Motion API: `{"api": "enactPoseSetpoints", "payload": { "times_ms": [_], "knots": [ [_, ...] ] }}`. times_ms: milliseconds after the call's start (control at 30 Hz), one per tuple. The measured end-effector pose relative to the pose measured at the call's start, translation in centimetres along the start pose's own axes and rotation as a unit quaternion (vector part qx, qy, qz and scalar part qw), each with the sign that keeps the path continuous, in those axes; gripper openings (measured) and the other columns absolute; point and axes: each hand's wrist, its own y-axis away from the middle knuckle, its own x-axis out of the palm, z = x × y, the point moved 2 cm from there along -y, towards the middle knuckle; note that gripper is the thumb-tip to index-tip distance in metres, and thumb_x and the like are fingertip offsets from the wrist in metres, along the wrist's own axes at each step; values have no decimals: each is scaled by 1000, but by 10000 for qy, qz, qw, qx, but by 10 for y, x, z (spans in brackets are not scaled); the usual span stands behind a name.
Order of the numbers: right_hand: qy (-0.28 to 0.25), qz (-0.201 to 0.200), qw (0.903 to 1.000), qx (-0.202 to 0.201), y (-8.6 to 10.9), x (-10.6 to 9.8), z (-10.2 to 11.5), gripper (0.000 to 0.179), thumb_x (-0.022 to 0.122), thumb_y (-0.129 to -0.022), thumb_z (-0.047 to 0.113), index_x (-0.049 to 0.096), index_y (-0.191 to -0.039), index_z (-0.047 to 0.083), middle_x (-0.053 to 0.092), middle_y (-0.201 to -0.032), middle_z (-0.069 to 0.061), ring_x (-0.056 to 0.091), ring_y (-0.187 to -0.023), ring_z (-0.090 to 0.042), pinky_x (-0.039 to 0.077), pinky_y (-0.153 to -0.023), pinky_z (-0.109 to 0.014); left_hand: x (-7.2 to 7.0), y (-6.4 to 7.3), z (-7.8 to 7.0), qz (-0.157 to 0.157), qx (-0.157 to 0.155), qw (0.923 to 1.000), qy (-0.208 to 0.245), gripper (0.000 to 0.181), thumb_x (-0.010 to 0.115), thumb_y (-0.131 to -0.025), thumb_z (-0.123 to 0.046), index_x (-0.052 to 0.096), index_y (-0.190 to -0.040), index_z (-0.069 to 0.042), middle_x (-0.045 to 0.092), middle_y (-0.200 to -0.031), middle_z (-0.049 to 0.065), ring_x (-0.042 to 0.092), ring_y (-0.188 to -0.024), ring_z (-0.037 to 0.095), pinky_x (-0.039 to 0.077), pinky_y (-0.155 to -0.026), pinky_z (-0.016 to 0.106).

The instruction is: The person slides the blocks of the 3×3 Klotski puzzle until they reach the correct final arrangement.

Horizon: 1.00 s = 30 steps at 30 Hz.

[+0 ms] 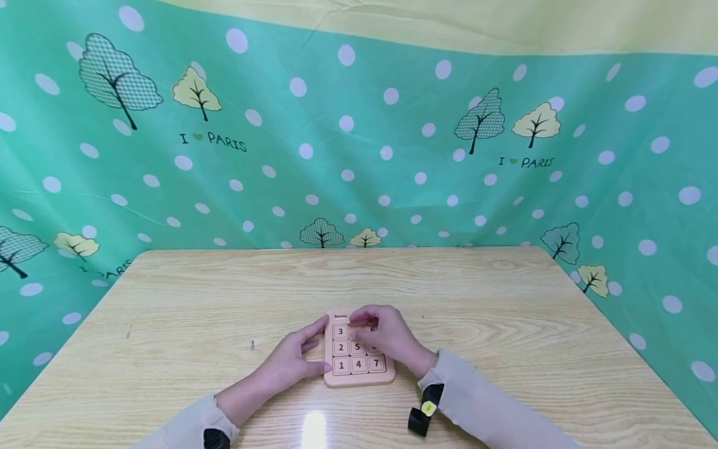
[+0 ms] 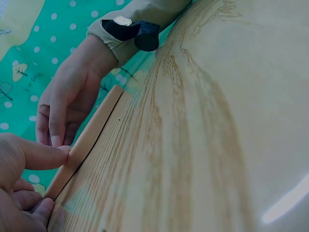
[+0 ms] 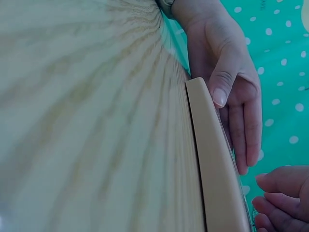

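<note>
A pale wooden number board point(image 1: 359, 379) lies flat on the table, with square tiles marked with black digits. Tiles 1, 2 and 3 run up its left column, while 4, 5 and 7 show farther right. Along the left edge, my left hand point(image 1: 288, 363) rests with thumb near the close corner and forefinger by the far one. My right hand point(image 1: 387, 337) reaches over the upper part, thumb and forefinger bent and apart above the top row. It partly hides the tiles on the right. No object shows between these fingertips in the right wrist view.
The board stands on a light wood-grain table point(image 1: 196, 312). A green dotted cloth point(image 1: 348, 162) with printed trees hangs behind and at both sides. A black strap point(image 1: 426, 408) sits on the right sleeve, and a bright reflection lies near the table's front.
</note>
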Motion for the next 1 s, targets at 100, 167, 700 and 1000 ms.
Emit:
{"api": "enactPoseSetpoints", "payload": {
  "times_ms": [100,167,700,1000],
  "knots": [
    [-13,8,10000,-28,-1,3,3,24,72,-81,8,68,-104,3,69,-95,-6,60,-84,-14,52,-72,-21,0,0,0,-1,-2,10000,17,88,76,-76,-10,25,-148,-2,25,-152,18,34,-132,43,33,-110,46],
    [-7,2,10000,-60,-2,5,4,24,71,-81,8,68,-104,3,69,-96,-6,60,-84,-14,52,-72,-21,0,0,0,9,7,10000,14,88,76,-76,-10,25,-148,-2,25,-153,18,34,-132,43,33,-110,46],
    [-61,140,9999,-60,-8,22,12,27,71,-79,7,67,-105,3,68,-101,-5,61,-92,-16,53,-82,-28,1,0,0,-69,118,9999,0,86,76,-75,-7,28,-146,0,28,-149,24,38,-128,46,40,-106,42],
    [49,67,9999,-130,-10,27,13,25,71,-78,4,67,-103,5,68,-98,-4,60,-93,-16,53,-84,-31,0,0,-1,-52,154,9999,24,85,76,-76,-8,28,-146,0,28,-150,22,38,-128,45,39,-106,43]
  ]
}}
